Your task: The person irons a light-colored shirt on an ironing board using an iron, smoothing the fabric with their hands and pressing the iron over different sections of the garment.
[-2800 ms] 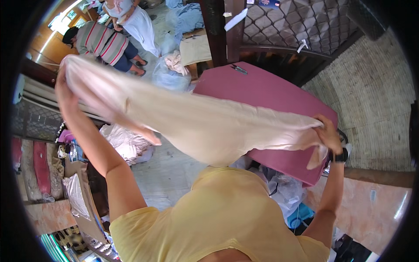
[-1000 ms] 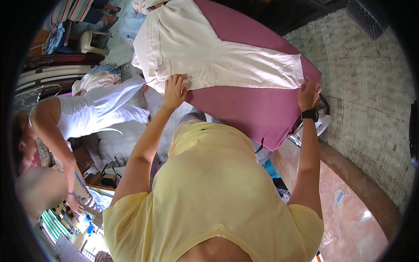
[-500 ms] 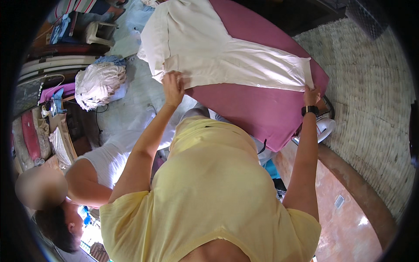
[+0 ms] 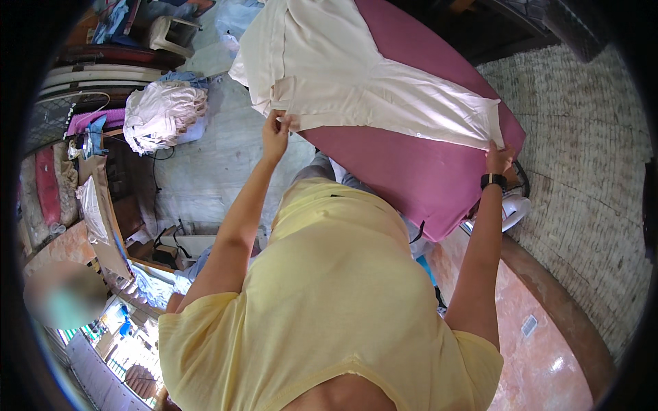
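Note:
A cream shirt (image 4: 370,96) lies spread over a maroon ironing board (image 4: 391,168), with a long panel stretched toward the board's right end. My left hand (image 4: 275,137) pinches the shirt's near edge at the left, beside a small folded flap. At the far right corner of that panel, my right hand (image 4: 500,160) grips the cloth between thumb and fingers; a dark watch circles that wrist. The near edge runs fairly straight between both hands. One small button shows along it.
A white rounded appliance (image 4: 514,211), perhaps an iron, sits by the board's right end. Left, a heap of pale cloth (image 4: 163,116) stands near a cord. A beige stool (image 4: 174,35) is farther back. A low curved ledge (image 4: 558,301) borders the woven mat (image 4: 576,157).
My left hand has shifted from resting over the shirt's edge to pinching it. The person in white at my left has mostly gone from view. The view has shifted slightly.

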Tool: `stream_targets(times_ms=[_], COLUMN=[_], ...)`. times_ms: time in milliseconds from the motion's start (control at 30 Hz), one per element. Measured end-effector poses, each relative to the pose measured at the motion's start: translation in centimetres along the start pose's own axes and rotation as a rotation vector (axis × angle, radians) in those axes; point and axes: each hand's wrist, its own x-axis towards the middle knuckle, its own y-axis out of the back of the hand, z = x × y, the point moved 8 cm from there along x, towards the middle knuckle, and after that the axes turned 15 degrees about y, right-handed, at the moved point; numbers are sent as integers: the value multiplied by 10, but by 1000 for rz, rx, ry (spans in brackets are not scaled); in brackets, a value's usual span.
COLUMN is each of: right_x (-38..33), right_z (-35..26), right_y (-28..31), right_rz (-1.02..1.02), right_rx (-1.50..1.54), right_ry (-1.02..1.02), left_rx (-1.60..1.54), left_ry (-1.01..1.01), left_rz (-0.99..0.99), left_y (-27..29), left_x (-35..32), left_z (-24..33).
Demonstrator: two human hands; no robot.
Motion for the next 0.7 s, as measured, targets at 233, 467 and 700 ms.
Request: stream_targets(times_ms=[233,467,700], right_x=[-7,-1,12], right_z=[3,18,67], right_y=[-5,-4,7], right_rz=[132,157,236], right_rx=[369,321,-20], right_ry=[-213,-248,-131], left_rx=[43,181,697], left_ry=[202,124,-464], left_rz=[-401,-247,153], left_y=[8,15,-20], left_x=[-46,-82,-96], left_z=[-9,-52,50])
